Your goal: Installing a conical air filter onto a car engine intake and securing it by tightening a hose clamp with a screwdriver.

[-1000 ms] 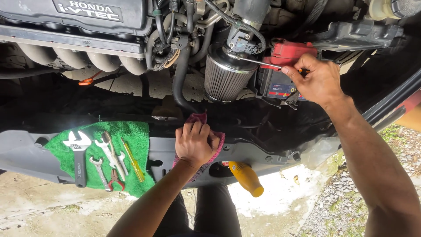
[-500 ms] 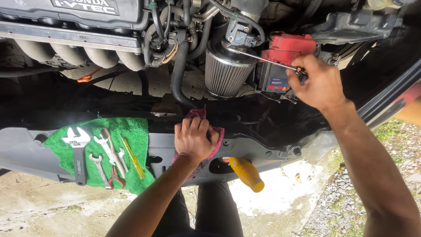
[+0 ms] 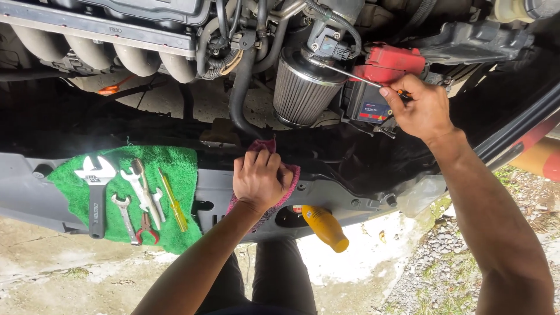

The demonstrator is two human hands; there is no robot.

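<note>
Both forearms are bare and sleeveless, hands [image 3: 259, 178] ungloved, dark trousers [image 3: 280, 274] below.

We see the grey front panel [image 3: 326, 195] of the car carrying everything. Under our left hand [image 3: 259, 181] a pink rag [image 3: 290, 175] lies flat on it. Just right of that grip, a yellow-handled tool [image 3: 325, 227] rests at the panel's edge. Well to its left, a green cloth [image 3: 175, 166] lies spread, bearing an adjustable wrench [image 3: 96, 195], spanners [image 3: 140, 189], and a yellow screwdriver [image 3: 173, 201].
</note>
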